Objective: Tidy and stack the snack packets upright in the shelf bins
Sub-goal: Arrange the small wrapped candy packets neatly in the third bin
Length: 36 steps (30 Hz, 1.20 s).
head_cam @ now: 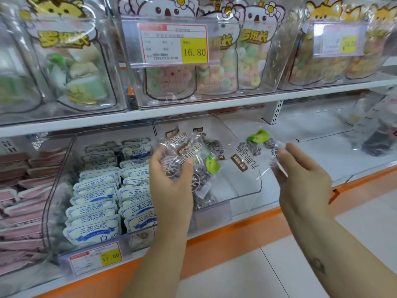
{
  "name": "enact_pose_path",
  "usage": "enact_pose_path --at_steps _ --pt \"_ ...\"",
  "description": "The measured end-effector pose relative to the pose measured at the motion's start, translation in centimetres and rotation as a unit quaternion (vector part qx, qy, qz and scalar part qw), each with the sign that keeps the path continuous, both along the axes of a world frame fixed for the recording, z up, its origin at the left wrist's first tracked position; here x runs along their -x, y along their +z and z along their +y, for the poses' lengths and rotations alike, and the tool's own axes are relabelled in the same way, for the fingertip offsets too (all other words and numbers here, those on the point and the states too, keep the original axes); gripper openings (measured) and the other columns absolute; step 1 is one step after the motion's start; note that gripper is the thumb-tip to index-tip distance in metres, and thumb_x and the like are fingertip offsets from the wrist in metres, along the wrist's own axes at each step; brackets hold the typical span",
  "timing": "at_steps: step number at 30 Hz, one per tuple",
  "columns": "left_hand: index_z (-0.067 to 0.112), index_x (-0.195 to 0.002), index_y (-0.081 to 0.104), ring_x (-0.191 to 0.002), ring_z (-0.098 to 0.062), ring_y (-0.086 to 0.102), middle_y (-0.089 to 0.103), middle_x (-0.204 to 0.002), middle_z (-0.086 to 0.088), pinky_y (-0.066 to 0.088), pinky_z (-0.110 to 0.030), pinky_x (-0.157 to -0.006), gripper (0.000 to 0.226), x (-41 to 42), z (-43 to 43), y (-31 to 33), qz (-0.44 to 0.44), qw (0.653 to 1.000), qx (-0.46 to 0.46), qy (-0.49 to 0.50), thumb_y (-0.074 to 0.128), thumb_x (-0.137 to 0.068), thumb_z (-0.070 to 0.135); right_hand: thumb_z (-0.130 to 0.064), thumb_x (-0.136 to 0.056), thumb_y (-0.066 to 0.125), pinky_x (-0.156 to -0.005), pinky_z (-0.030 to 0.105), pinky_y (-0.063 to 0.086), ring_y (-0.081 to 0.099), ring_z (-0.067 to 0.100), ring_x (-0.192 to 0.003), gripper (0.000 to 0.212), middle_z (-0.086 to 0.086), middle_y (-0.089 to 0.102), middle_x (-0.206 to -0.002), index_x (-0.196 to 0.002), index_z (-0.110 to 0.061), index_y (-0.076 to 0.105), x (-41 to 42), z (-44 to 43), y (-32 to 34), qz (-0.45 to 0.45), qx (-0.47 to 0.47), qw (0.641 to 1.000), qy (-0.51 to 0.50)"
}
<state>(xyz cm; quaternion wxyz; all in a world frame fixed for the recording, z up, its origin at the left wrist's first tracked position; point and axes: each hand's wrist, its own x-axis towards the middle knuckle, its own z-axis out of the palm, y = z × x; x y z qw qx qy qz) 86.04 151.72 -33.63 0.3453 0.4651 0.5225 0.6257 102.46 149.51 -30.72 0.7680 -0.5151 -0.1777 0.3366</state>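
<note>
Clear plastic snack packets of dark dried plums (194, 147), printed with brown labels and green leaves, sit bunched in the left hand (169, 179). Its fingers (160, 155) are curled round the bunch from behind and its thumb is clamped on the front. Below these fingers the lowest packets reach down into the clear plastic shelf bin (247, 190), just over its front wall.

To the right, the right hand (300, 177) holds a single clear plum packet (249, 160) sideways. Its fingers (298, 151) and thumb are closed on the packet's right edge, and the rest of the packet stretches away to their left, above the same bin. The two hands are apart, with the single packet between them.

Left of the left fingers, white-and-blue packets (96, 203) stand in two tidy rows in a neighbouring clear bin, with pink packets (21, 190) stacked further left. A yellow price tag (110, 257) hangs on the front of that bin. Above both sets of fingers runs a white shelf board (193, 106), carrying clear bins of koala-printed candy pouches (253, 61).
</note>
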Motion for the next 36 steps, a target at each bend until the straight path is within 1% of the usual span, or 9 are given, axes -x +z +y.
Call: enact_pose_path --at_steps 4,7,11,17,22,26,29,33,36 --pt "0.033 -0.128 0.039 -0.082 0.039 0.035 0.041 -0.109 0.03 0.032 0.009 -0.064 0.048 -2.0 -0.9 -0.5 -0.029 0.999 0.025 -0.019 0.064 -0.087 0.027 0.001 -0.085 0.063 -0.068 0.016 0.055 0.066 0.013 -0.093 0.034 0.013 0.063 -0.117 -0.119 -0.001 0.058 1.9 -0.2 -0.6 0.107 -0.007 0.993 0.057" --pt "0.034 -0.127 0.041 -0.095 0.029 0.04 0.04 -0.112 0.033 0.033 0.006 -0.071 0.047 -2.4 -0.9 -0.6 -0.072 0.996 0.058 -0.018 0.064 -0.087 0.032 0.003 -0.084 0.062 -0.066 0.02 0.057 0.062 0.012 -0.081 0.036 0.017 0.057 -0.115 -0.118 -0.005 0.054 2.8 0.0 -0.9 0.089 0.034 0.989 0.116" --pt "0.038 -0.125 0.038 -0.127 -0.008 0.039 0.041 -0.138 0.012 0.034 -0.03 -0.103 0.047 -1.9 -0.2 -0.9 -0.101 0.991 0.086 -0.004 0.062 -0.085 0.042 0.0 -0.083 0.061 -0.082 0.036 0.055 0.058 0.017 -0.078 0.064 0.014 0.055 -0.083 -0.136 -0.026 0.037 2.6 0.1 -0.8 -0.024 0.093 0.966 0.241" --pt "0.038 -0.129 0.039 -0.123 -0.005 0.041 0.042 -0.131 0.015 0.035 -0.03 -0.1 0.047 -1.8 -0.2 -0.5 -0.093 0.992 0.077 -0.025 0.057 -0.086 0.049 -0.018 -0.075 0.072 -0.085 0.054 0.051 0.057 0.023 -0.073 0.057 0.007 0.057 -0.067 -0.122 -0.034 0.044 1.2 0.2 -0.6 -0.279 0.121 0.916 0.263" --pt "0.045 -0.111 0.043 -0.108 0.007 0.046 0.049 -0.118 0.023 0.034 -0.016 -0.084 0.027 -1.3 0.0 -0.1 -0.069 0.994 0.056 -0.06 0.055 -0.087 0.049 -0.051 -0.051 0.084 -0.088 0.052 0.051 0.063 0.022 -0.088 0.06 -0.001 0.065 -0.091 -0.091 -0.022 0.05 0.8 0.1 -0.9 -0.329 0.148 0.892 0.273" --pt "0.048 -0.104 0.041 -0.095 0.014 0.046 0.05 -0.106 0.028 0.032 -0.009 -0.073 0.019 -0.9 0.2 0.6 -0.03 0.994 0.057 -0.092 0.047 -0.087 0.053 -0.052 -0.05 0.082 -0.087 0.046 0.053 0.068 0.023 -0.078 0.072 0.007 0.068 -0.081 -0.101 -0.012 0.052 0.4 0.0 -0.7 -0.348 0.15 0.861 0.339" --pt "0.04 -0.124 0.041 -0.103 0.01 0.045 0.046 -0.123 0.021 0.034 -0.008 -0.079 0.043 -0.9 0.0 0.2 0.02 0.988 0.048 -0.147 0.035 -0.086 0.058 -0.047 -0.055 0.075 -0.077 0.028 0.054 0.07 0.015 -0.079 0.07 -0.001 0.073 -0.087 -0.118 -0.023 0.053 0.0 -0.3 -0.1 -0.372 0.153 0.831 0.385" --pt "0.022 -0.144 0.025 -0.094 0.033 0.038 0.039 -0.125 0.024 0.031 0.009 -0.077 0.044 -1.4 -0.1 0.1 0.023 0.978 0.037 -0.205 0.036 -0.101 0.026 -0.046 -0.065 0.075 -0.089 0.041 0.05 0.063 0.032 -0.091 0.047 0.017 0.068 -0.098 -0.099 -0.015 0.066 -0.2 -0.5 -0.3 -0.372 0.134 0.841 0.37" --pt "0.043 -0.138 0.034 -0.128 -0.014 0.047 0.041 -0.146 -0.003 0.044 -0.036 -0.102 0.073 -1.4 -0.3 0.4 -0.09 0.951 0.064 -0.289 0.06 -0.074 0.068 -0.045 -0.066 0.074 -0.088 0.038 0.052 0.063 0.026 -0.08 0.055 0.022 0.065 -0.097 -0.103 -0.005 0.063 -0.5 -0.3 -0.4 -0.296 0.103 0.882 0.352"
